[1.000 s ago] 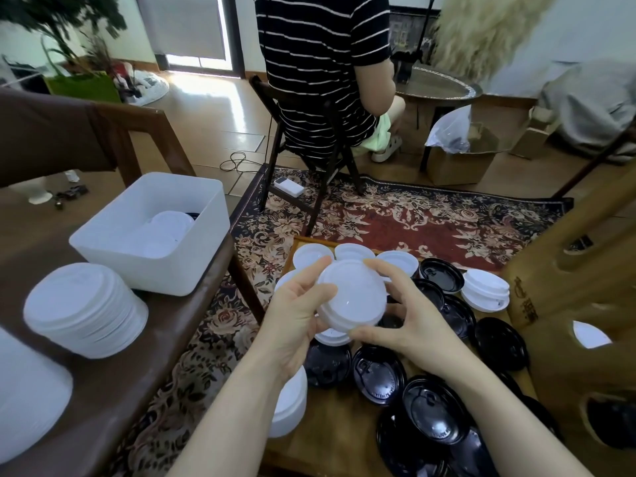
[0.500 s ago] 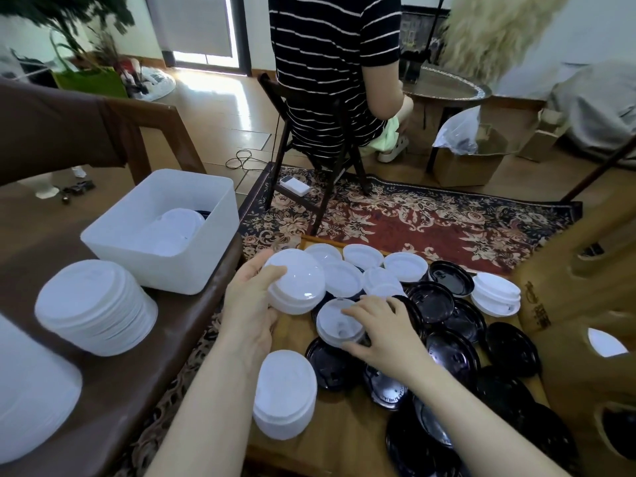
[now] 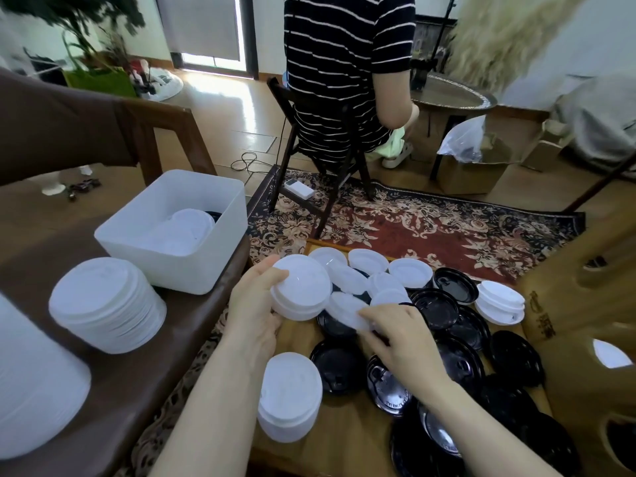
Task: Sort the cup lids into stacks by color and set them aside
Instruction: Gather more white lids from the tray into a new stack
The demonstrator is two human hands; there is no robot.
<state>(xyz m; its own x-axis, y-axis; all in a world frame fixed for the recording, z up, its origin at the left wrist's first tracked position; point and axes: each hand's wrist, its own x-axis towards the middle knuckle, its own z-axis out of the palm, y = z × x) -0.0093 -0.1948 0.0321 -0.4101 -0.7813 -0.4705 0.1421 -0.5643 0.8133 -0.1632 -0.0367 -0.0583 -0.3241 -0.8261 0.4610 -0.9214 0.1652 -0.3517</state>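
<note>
Down on the low wooden table [image 3: 347, 438], my left hand [image 3: 254, 311] is curled round a short stack of white lids [image 3: 300, 292], thumb over the top rim, fingers under the base, held just above the table edge. My right hand [image 3: 402, 339] is pinching the near rim of a single white lid [image 3: 346, 308], which lies tilted over a black lid [image 3: 335, 325]. That lid sits immediately right of the held stack, almost touching it, so I judge the right hand is the one to bring it leftward and on top. More loose white lids [image 3: 366, 261] fan out beyond, black lids [image 3: 444, 359] crowd the right side, another white stack [image 3: 290, 395] stands nearer me, and a taller one [image 3: 103, 304] waits on the brown bench beside the white bin [image 3: 137, 249].
</note>
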